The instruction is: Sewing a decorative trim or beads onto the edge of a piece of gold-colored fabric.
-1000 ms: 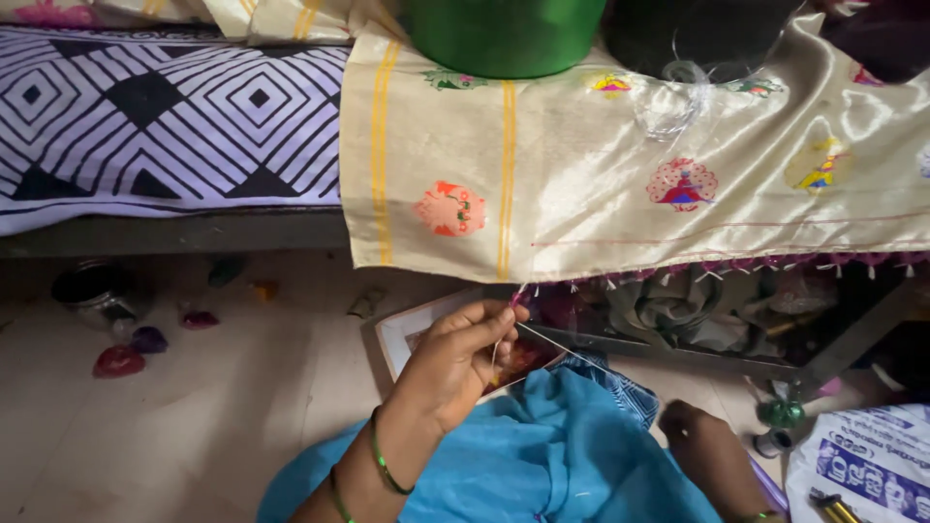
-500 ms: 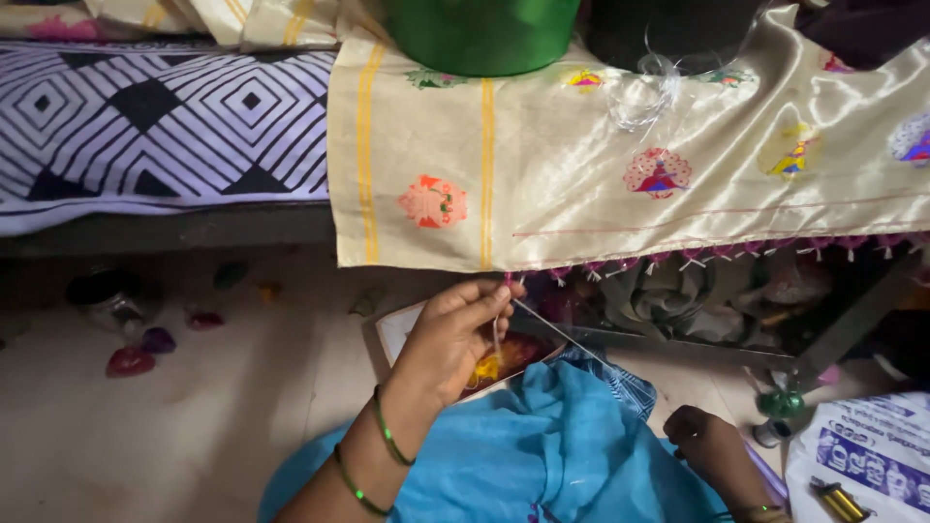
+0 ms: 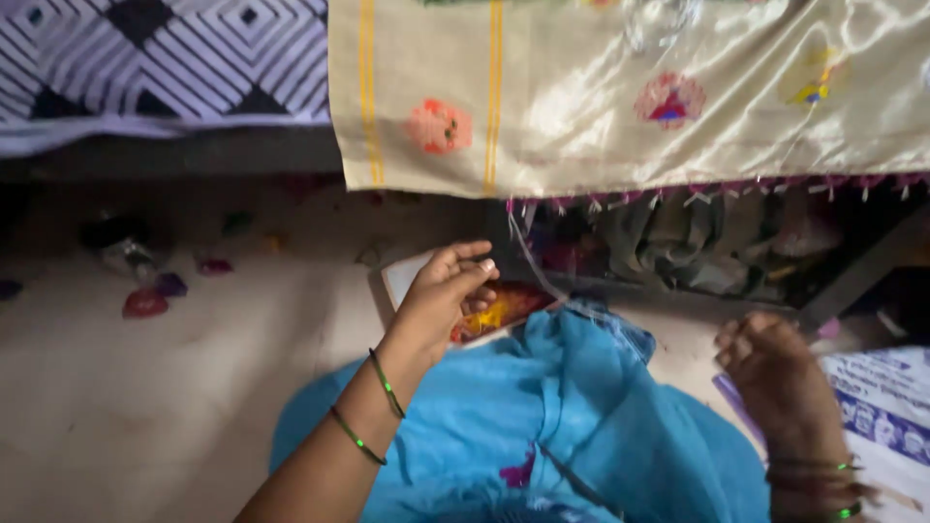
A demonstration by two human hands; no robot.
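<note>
A cream silk cloth [image 3: 581, 107] with orange stripes and woven motifs hangs down from above, and its lower edge carries a purple tassel fringe [image 3: 697, 194]. My left hand [image 3: 441, 300], green bangles on its wrist, pinches a thin thread [image 3: 528, 252] that runs up to the fringe. Under that hand lies a flat white card with a red and yellow picture [image 3: 504, 308]. My right hand [image 3: 775, 378] rests with curled fingers on the blue garment [image 3: 542, 416] over my lap. What it holds, if anything, is hidden.
A black-and-white diamond-patterned cloth [image 3: 145, 58] lies at the upper left. Small coloured bits [image 3: 145, 302] are scattered on the pale floor at the left. Dark bundled cloth [image 3: 678, 247] sits beneath the hanging edge. A printed blue-and-white sheet [image 3: 886, 407] lies at the right.
My left hand has drawn down and away from the fringe with the thread. The view has tilted down, so the green pot at the top is out of sight.
</note>
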